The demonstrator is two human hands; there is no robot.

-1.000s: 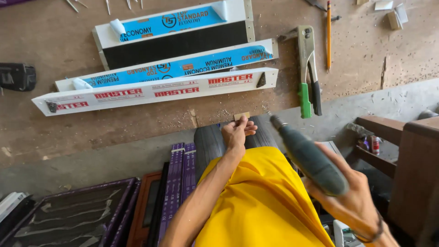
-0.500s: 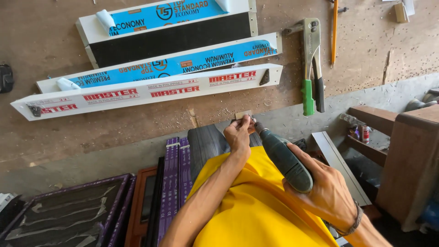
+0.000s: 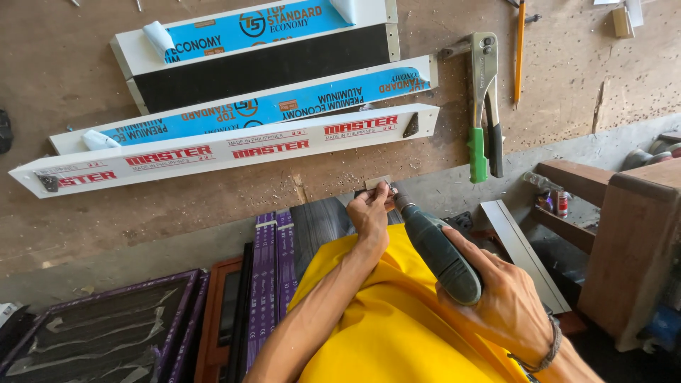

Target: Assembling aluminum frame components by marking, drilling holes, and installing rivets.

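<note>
You are pinching a small tan piece in your left hand at the edge of the surface — braced there to keep it steady. Your right hand is gripping a grey-green rotary tool, angling its tip against the piece — just below the white aluminium profiles.

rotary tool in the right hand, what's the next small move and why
Probably ease the rotary tool tip lightly onto the small tan piece and keep the pinch steady. The right hand aims the tip right at it, while the left hand pins the piece at the workbench edge.
</note>
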